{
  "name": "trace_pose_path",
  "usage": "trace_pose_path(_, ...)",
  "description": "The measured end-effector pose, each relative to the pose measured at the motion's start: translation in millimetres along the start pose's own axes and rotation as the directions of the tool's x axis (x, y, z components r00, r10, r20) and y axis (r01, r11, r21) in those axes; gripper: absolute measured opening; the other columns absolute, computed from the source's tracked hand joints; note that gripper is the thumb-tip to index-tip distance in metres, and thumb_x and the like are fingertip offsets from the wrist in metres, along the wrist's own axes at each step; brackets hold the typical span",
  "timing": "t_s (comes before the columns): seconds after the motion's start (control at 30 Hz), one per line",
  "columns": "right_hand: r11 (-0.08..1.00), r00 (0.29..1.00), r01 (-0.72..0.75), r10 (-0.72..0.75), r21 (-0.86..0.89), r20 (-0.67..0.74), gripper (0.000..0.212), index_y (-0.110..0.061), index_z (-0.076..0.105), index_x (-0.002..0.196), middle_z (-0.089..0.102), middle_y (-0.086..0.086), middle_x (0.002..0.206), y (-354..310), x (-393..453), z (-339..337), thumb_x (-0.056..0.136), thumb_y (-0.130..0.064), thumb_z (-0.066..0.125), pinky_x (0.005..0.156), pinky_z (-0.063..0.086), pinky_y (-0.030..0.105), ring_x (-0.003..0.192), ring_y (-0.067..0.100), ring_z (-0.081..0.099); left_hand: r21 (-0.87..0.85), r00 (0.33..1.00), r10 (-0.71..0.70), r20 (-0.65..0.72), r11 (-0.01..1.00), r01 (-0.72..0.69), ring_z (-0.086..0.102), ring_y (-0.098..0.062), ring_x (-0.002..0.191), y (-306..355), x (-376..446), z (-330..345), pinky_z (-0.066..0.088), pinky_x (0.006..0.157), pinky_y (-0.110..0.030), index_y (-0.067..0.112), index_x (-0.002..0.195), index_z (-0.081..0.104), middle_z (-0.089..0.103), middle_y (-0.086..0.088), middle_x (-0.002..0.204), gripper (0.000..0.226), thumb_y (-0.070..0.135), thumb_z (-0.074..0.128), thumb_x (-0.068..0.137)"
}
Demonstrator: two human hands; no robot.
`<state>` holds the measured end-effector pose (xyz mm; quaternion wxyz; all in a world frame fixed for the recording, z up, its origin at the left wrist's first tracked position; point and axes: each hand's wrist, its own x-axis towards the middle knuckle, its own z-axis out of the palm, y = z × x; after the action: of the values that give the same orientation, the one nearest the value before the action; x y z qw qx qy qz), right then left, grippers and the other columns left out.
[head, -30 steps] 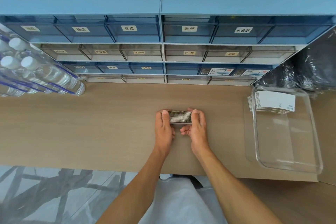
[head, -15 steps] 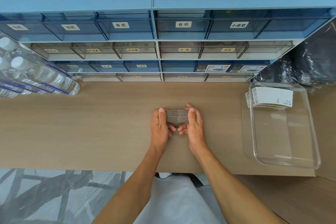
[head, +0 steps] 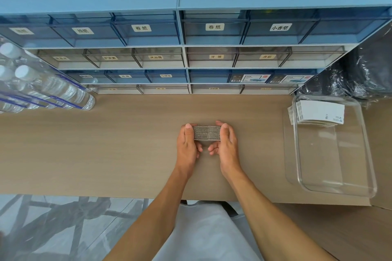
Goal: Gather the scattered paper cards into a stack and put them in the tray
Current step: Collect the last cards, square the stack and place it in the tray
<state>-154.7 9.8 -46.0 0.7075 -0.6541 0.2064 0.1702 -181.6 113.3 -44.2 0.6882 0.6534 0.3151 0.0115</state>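
You squeezed the cards edge-up between your left hand and right hand on the counter, tray well right.

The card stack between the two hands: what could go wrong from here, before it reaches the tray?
1. The card stack is pinched only at its ends by the left hand and right hand; it may bow and spill.
2. The tray already holds cards at its far end; landing on them could skew both piles.
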Motion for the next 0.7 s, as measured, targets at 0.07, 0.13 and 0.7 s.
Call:
trace_pose_path(0.07, 1.000, 1.000, 0.002, -0.002, -0.017, -0.012, 0.026, -0.034, 0.060, 0.094, 0.067, -0.003, 0.074, -1.0, -0.5, 0.2, 0.102, -0.045, 0.037, 0.037, 0.044, 0.023, 0.039, 0.010, 0.053, 0.007, 1.000, -0.002, 0.004, 1.000, 0.002, 0.049, -0.007, 0.043, 1.0, 0.9, 0.0, 0.036, 0.033, -0.023, 0.013, 0.094, 0.053, 0.058, 0.000, 0.067, 0.039, 0.040, 0.029, 0.107)
trace_pose_path(0.13, 1.000, 1.000, 0.002, -0.002, -0.018, -0.011, 0.028, -0.033, 0.058, 0.087, 0.066, -0.007, 0.067, -1.4, -0.3, -0.3, 0.101, -0.046, 0.038, 0.037, 0.043, 0.024, 0.040, 0.010, 0.053, 0.012, 1.000, -0.006, 0.005, 1.000, 0.006, 0.051, -0.008, 0.043, 2.2, 1.7, 0.4, 0.035, 0.033, -0.023, 0.015, 0.092, 0.052, 0.062, 0.004, 0.068, 0.037, 0.039, 0.028, 0.107)
trace_pose_path(0.7, 0.999, 0.999, -0.019, 0.018, 0.035, 0.031, 0.026, -0.021, 0.056, 0.091, 0.070, 0.004, 0.070, -22.5, -4.0, -8.0, 0.104, -0.036, 0.039, 0.035, 0.048, 0.026, 0.039, 0.016, 0.058, 0.057, 0.942, -0.053, 0.332, 0.998, 0.036, 0.071, -0.020, 0.105, 28.2, -9.3, -26.2, 0.057, 0.086, -0.028, 0.014, 0.124, 0.052, 0.072, -0.008, 0.114, 0.058, 0.004, 0.082, 0.076)
